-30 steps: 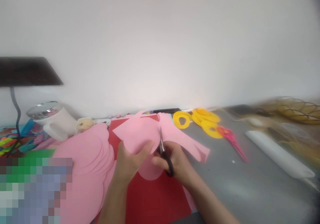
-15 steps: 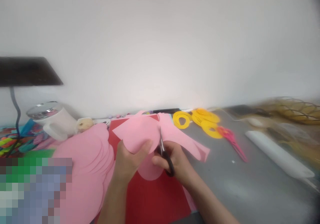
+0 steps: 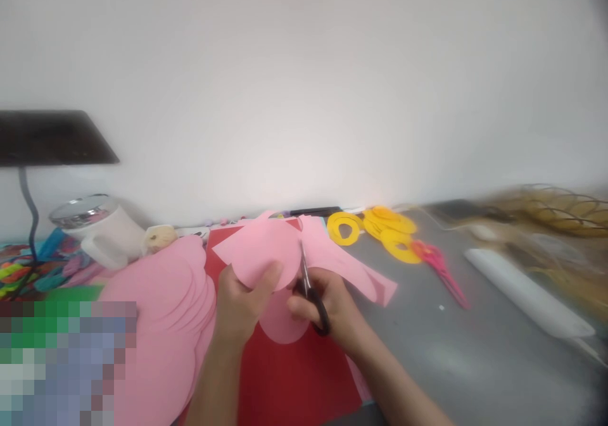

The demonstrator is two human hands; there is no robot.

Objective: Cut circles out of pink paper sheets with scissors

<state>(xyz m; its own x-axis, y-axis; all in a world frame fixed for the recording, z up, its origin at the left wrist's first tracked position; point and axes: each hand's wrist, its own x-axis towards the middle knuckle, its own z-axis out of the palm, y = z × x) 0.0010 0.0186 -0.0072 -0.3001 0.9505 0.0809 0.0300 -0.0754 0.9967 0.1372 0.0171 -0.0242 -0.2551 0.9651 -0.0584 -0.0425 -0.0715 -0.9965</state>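
My left hand (image 3: pixel 247 299) grips a sheet of pink paper (image 3: pixel 266 249), its thumb lying on top of a rounded, cut edge. In my right hand (image 3: pixel 332 299) is a pair of scissors (image 3: pixel 311 296) with black handles. Their narrow blades point away from me, at the paper's right edge, and look nearly closed. A pink offcut (image 3: pixel 342 261) trails from the sheet to the right. Below both hands lies red paper (image 3: pixel 294 375), with a round pink piece (image 3: pixel 285 321) partly covering it. To the left spreads a stack of pink cut-outs (image 3: pixel 156 325).
Yellow paper rings (image 3: pixel 344 228) and pink scissors (image 3: pixel 441 271) lie to the right on the grey table (image 3: pixel 427 363). Farther right are a long white object (image 3: pixel 527 293) and a wire basket (image 3: pixel 565 207). At left stand a white mug (image 3: pixel 107 233) and a dark lamp (image 3: pixel 57 138).
My left thumb has shifted slightly left on the pink paper. The scissors stay at the paper's right edge, and the rest looks almost unchanged.
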